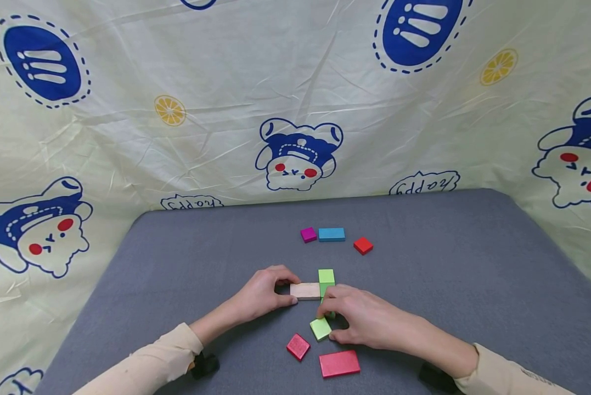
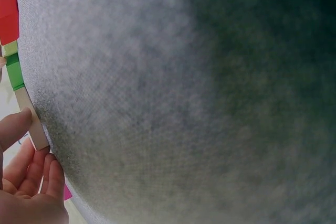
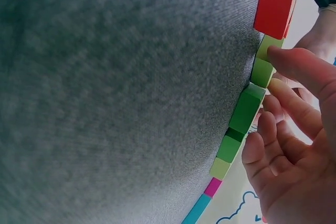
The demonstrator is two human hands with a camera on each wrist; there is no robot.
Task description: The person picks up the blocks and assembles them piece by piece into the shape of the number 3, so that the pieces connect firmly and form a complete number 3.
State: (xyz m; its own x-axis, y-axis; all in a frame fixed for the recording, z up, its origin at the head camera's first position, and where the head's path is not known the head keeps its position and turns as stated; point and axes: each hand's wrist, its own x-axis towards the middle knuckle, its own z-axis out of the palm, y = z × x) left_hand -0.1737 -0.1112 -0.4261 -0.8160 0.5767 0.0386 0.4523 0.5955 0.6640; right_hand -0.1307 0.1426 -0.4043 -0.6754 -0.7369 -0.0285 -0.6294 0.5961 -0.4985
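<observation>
My left hand [image 1: 265, 293] grips the left end of a pale wooden block [image 1: 306, 291], thumb on the near side and fingers on the far side. That block's right end meets a green block [image 1: 326, 289] in the head view, and a light green face [image 1: 326, 276] shows at its far end. My right hand [image 1: 361, 315] pinches a light green block [image 1: 320, 329] between thumb and fingertip, just in front of this group. A longer green block [image 3: 247, 109] stands beside it in the right wrist view; my right hand mostly hides it from the head camera.
Closer to me lie a small red block [image 1: 298, 346] and a longer red block [image 1: 339, 364]. Farther back are a magenta block [image 1: 308, 235], a blue block [image 1: 332, 235] and an orange-red block [image 1: 363, 246]. Everything rests on a grey cloth-covered table [image 1: 216, 241] before a printed curtain [image 1: 226, 148].
</observation>
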